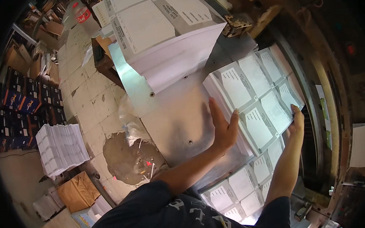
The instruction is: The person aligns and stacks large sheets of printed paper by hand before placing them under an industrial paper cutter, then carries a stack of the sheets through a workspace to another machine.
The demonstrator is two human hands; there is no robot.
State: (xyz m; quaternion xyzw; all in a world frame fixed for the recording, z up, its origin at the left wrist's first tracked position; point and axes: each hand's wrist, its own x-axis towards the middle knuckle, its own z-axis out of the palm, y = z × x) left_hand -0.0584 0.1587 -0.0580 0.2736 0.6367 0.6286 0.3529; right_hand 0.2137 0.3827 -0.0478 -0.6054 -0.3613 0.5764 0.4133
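Left hand [223, 128]: flat and open, fingers straight, pressed against the left edge of a stack of printed sheets [258, 99]; nothing clenched in it. Right hand [297, 122]: at 3 o'clock of the left, fingers curled over the right edge of the same stack, apparently gripping its corner; the fingertips were hidden behind the paper, so the hold itself could not be confirmed.

Stack of printed sheets: grey-and-white, several label panels to a sheet, lying on the metal desk [174, 122] between the two hands, squared on its left side by the open palm. Judged part-way through alignment: the stack was on the desk, not yet lifted or moved on.

Second lot of sheets [240, 189]: same print, at 6 o'clock of the held stack, running toward the person's chest, untouched.

Tall ream [166, 36]: at 11 o'clock of the hands, thick white block with printed top sheets, standing on the far end of the desk, well apart from both hands.

Machine frame [325, 86]: dark, greasy metal, at 3 o'clock, just beyond the right hand.

Floor items, at 9 o'clock: bundle of white sheets [62, 147], brown parcel [77, 191], dark printed cartons [25, 101], broken patch in the tiled floor [129, 158].
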